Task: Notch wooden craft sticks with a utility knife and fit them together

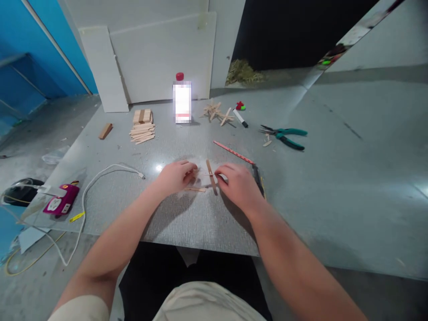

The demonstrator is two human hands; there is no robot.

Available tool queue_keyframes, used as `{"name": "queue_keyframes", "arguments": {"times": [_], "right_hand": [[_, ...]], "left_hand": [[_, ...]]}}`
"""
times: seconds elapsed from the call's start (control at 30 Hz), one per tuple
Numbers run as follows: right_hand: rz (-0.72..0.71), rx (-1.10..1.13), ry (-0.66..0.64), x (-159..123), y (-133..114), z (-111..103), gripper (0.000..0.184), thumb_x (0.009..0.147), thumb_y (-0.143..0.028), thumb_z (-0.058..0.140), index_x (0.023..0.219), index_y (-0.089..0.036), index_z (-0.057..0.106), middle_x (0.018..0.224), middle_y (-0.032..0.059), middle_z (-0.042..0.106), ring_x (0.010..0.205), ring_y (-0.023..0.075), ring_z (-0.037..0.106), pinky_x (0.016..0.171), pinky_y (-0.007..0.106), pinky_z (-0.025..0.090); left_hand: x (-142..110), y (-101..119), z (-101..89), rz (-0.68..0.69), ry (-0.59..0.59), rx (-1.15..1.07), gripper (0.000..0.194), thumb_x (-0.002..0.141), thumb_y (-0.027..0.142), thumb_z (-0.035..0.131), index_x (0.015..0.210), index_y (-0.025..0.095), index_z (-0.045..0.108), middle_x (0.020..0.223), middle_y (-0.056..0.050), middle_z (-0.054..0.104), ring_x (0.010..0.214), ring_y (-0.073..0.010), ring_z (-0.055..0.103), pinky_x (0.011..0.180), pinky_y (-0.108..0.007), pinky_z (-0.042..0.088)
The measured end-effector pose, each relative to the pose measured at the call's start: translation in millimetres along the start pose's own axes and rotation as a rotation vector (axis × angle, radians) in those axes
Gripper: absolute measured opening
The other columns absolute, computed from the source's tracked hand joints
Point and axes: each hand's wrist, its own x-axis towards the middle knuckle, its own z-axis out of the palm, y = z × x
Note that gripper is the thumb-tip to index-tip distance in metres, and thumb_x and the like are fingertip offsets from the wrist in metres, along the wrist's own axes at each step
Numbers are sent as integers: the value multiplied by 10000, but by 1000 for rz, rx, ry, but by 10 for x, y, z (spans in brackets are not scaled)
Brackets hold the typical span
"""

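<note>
My left hand is closed with its fingers curled together; what they hold is blurred and partly hidden. My right hand pinches the end of a thin pale wooden stick, which runs across the gap toward the left fingertips. Crossing it is a darker craft stick, slanting away from me close to the right fingertips. Below the left fingers another craft stick lies on the grey table. By the right hand rests a dark utility knife, with a red patterned strip beyond it.
At the back stand a red-capped bottle, stacked craft sticks, crossed sticks and a marker. Teal-handled pliers lie right. Leftward are a wooden block, a white cable and a magenta power adapter.
</note>
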Motion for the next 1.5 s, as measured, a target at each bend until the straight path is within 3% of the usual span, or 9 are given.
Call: {"name": "queue_keyframes", "arguments": {"times": [0.17, 0.3, 0.43, 0.6, 1.0, 1.13, 1.3, 1.5], "right_hand": [[-90, 86, 76, -17, -118, -11, 187, 925, -135, 546, 934, -221, 711, 974, 109, 751, 940, 275, 688, 871, 444, 526], [-156, 175, 85, -37, -214, 23, 177, 949, -166, 565, 976, -248, 719, 1041, 87, 761, 990, 258, 696, 904, 440, 541], [-194, 231, 83, -20, -264, 70, 176, 977, -195, 566, 973, -268, 725, 1065, 69, 766, 1009, 246, 703, 916, 432, 544], [-196, 251, 111, 4, -270, 129, 209, 1001, -194, 538, 993, -254, 737, 1147, 91, 755, 1100, 259, 682, 966, 460, 526], [-216, 324, 108, 48, -221, 215, 157, 989, -228, 587, 969, -261, 739, 1108, 64, 771, 1065, 238, 710, 945, 428, 551], [-180, 317, 196, 53, -114, 190, 147, 957, -175, 586, 937, -249, 712, 1075, 72, 780, 1049, 256, 719, 928, 446, 552], [-120, 309, 301, 37, -43, 135, 130, 892, -145, 611, 888, -255, 678, 1063, 66, 788, 1013, 267, 730, 878, 442, 567], [-47, 310, 362, 23, -53, 144, 83, 921, -201, 639, 864, -235, 689, 974, 54, 789, 918, 223, 748, 823, 390, 592]], "left_hand": [[-16, -122, 120, -2, 32, -359, 357, 1022, 411, 594, 1270, 155, 611, 1146, -80, 684, 964, -183, 692, 863, -390, 613], [-54, -164, 211, 28, -43, -615, 389, 1023, 421, 588, 1309, 156, 592, 1197, -93, 676, 1017, -201, 694, 885, -409, 615], [-85, -192, 236, 60, -143, -738, 349, 998, 408, 633, 1232, 148, 632, 1196, -89, 674, 1041, -207, 682, 905, -418, 604], [-96, -280, 223, 63, -185, -788, 362, 999, 410, 630, 1253, 152, 621, 1221, -93, 662, 1050, -210, 675, 906, -420, 601], [-98, -248, 151, 31, -197, -552, 369, 999, 402, 630, 1274, 156, 612, 1242, -97, 655, 1064, -215, 674, 912, -425, 602], [-174, -204, 13, -19, -149, -314, 377, 999, 398, 631, 1293, 164, 606, 1275, -102, 643, 1096, -224, 664, 939, -441, 593], [-282, -101, -23, -29, -210, -36, 358, 995, 394, 636, 1274, 170, 620, 1294, -103, 639, 1123, -229, 655, 964, -451, 583], [-324, -36, 47, -37, -238, 2, 356, 996, 391, 635, 1270, 164, 620, 1274, -100, 646, 1104, -224, 662, 948, -443, 589]]}}
